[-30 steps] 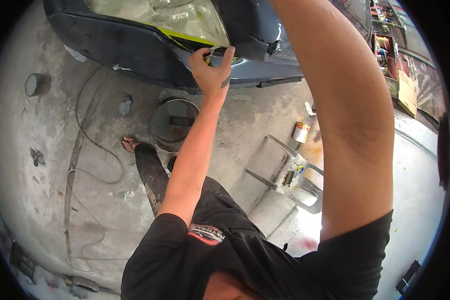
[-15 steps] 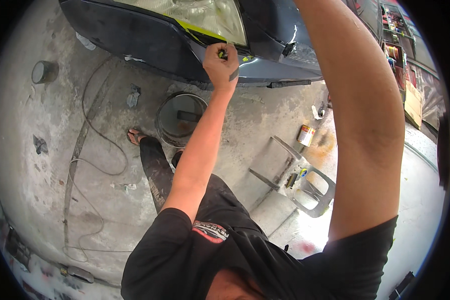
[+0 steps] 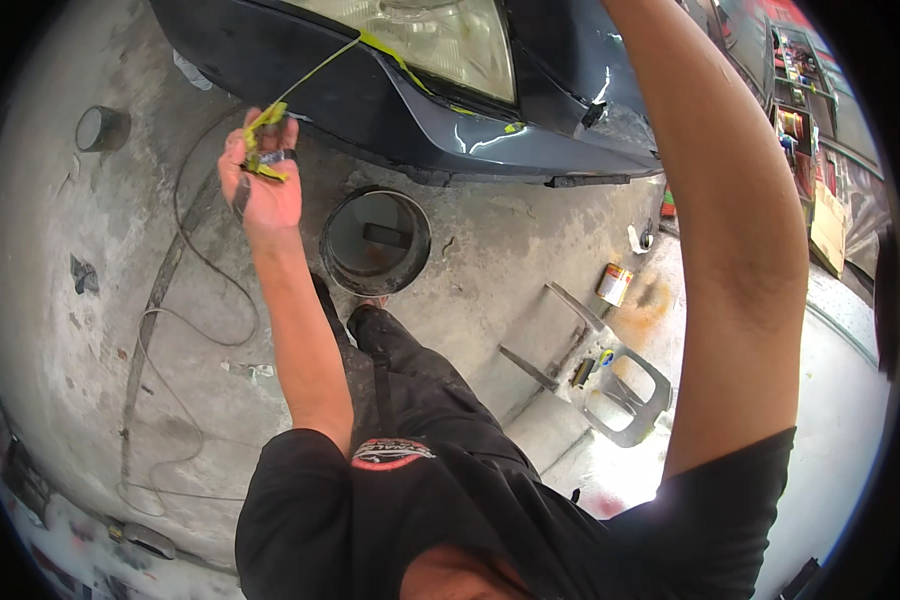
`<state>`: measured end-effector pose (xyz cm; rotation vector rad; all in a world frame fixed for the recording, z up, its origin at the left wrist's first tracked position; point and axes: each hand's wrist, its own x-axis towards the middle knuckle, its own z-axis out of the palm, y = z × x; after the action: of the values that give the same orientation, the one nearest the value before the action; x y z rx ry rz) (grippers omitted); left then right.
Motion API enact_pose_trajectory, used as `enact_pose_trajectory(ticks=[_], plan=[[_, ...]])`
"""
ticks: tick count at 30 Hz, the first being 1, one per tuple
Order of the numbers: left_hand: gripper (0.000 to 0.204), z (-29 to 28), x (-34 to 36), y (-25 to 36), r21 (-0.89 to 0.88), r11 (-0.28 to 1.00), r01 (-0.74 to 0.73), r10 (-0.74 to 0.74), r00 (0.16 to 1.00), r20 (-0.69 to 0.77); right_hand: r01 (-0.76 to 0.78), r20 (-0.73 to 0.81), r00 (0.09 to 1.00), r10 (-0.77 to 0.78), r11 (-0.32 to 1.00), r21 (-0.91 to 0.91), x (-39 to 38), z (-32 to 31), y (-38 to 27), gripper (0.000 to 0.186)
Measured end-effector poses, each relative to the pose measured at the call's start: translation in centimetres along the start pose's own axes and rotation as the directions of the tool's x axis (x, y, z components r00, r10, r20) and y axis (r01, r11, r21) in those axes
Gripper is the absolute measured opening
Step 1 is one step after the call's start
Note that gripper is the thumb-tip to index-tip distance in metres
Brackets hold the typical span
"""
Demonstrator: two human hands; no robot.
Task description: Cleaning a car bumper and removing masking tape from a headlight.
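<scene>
My left hand (image 3: 268,185) is raised left of the bucket, palm showing, with its fingers curled round crumpled yellow-green masking tape (image 3: 266,128). From there a taut, thin strip of tape runs up to the lower corner of the headlight (image 3: 460,40). More of that tape still lines the headlight's lower edge. A small dark and grey piece also lies across the palm; its kind is unclear. The headlight sits in a dark blue-grey car front with a bumper (image 3: 370,115). My right arm (image 3: 735,200) reaches up past the upper edge, so my right hand is hidden.
A bucket (image 3: 422,262) with a dark block inside stands before the bumper. A grey can (image 3: 94,130) and a thin hose (image 3: 253,318) are at left. At right, a plastic chair (image 3: 658,405) carries small items beside a paint tin (image 3: 615,284). Farther right are shelves (image 3: 798,75).
My left hand has moved left and slightly down, away from the headlight, pulling a strip of tape off its edge. My right arm stays stretched upward.
</scene>
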<state>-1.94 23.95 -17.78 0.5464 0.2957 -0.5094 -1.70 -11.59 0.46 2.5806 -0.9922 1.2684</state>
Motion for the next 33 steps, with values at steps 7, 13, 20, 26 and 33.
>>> enact_pose_trajectory(ticks=[7,13,20,26,33], plan=[[0.028,0.1,4.5,4.5,-0.416,0.908,0.045,-0.026,0.998,0.052,0.017,0.0,1.0,-0.017,0.999,0.031,0.1,0.2,0.6,0.031],[0.033,-2.2,5.2,10.4,-0.119,0.988,-0.097,0.101,0.995,0.024,0.023,-0.004,1.0,-0.023,0.997,0.072,-0.2,-0.8,-0.7,0.028],[0.032,-2.0,5.5,21.5,0.054,0.958,-0.282,0.275,0.955,0.109,0.015,0.004,1.0,-0.015,0.997,0.074,-0.2,-1.1,-1.2,0.027],[0.035,-0.3,3.9,28.2,0.158,0.896,-0.416,0.407,0.909,0.084,-0.015,0.05,0.999,0.015,1.0,-0.02,-0.2,-1.1,-0.7,0.034],[0.036,4.6,1.9,33.8,0.252,0.845,-0.471,0.468,0.88,0.075,0.058,0.004,0.998,-0.058,0.998,-0.016,-0.1,-1.8,-1.9,0.028]])
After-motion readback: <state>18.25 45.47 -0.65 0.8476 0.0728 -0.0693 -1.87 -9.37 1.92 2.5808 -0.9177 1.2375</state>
